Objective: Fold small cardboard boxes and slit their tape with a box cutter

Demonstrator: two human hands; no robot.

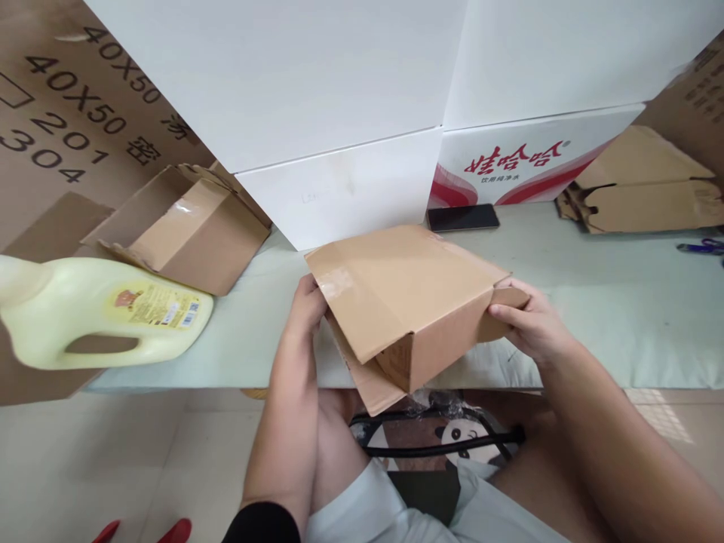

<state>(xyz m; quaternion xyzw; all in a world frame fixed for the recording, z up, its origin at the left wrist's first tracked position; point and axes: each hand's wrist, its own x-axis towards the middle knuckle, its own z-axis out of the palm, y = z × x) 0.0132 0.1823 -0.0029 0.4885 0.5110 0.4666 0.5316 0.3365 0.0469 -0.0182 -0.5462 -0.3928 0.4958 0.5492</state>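
A brown cardboard box [404, 290] is tilted over the front edge of the table, between my two hands. Its flaps stick out at the left end and at the right end. My left hand [310, 302] grips the box at its far left side, the fingers partly hidden behind the cardboard. On the opposite end, my right hand [526, 317] pinches a flap, thumb in front and fingers behind. A strip of clear tape shows on the box's upper left corner.
A pale yellow jug [107, 309] lies on its side at left, beside an open cardboard box [192, 219]. White cartons [339, 188] stand behind, with a phone [462, 217] before them. Flattened cardboard [650, 188] and scissors [704, 247] lie at right on the cloth-covered table [611, 302].
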